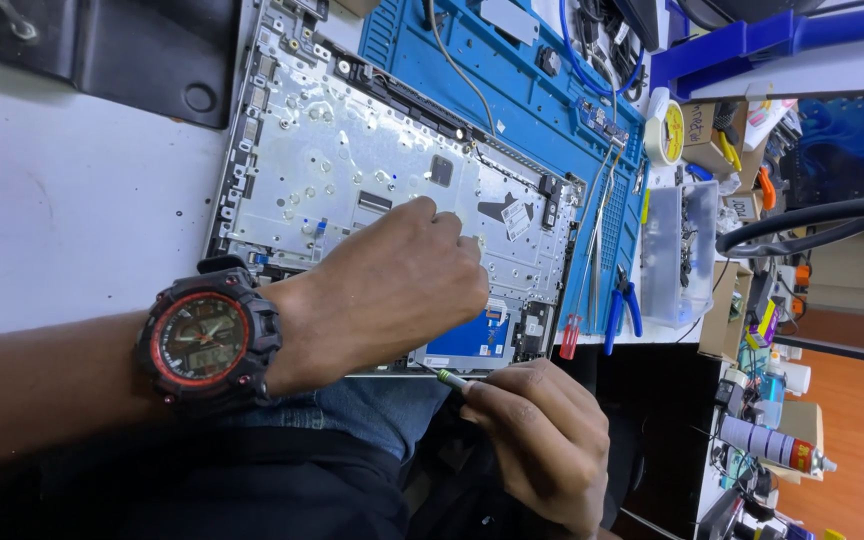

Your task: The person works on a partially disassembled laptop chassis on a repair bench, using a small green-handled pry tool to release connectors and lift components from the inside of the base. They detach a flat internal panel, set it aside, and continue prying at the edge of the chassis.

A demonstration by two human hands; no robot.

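Note:
An opened laptop shell (352, 150) lies on the white table, its silver metal inside facing up, with a blue touchpad board (477, 338) at its near edge. My left hand (392, 285), with a black and red wristwatch (207, 340) on the wrist, rests on the shell, fingers curled and pressing near its middle. My right hand (542, 440) is below the shell's edge, over my lap, closed around a thin screwdriver (452, 379) whose tip points toward the shell's near edge.
A blue work mat (512, 90) lies beyond the shell, with tweezers (597, 230), blue-handled pliers (622, 310) and a red-handled screwdriver (570, 335) at its right edge. A clear parts box (677, 250) and a yellow tape roll (667, 130) stand further right. A black cover (112, 50) lies top left.

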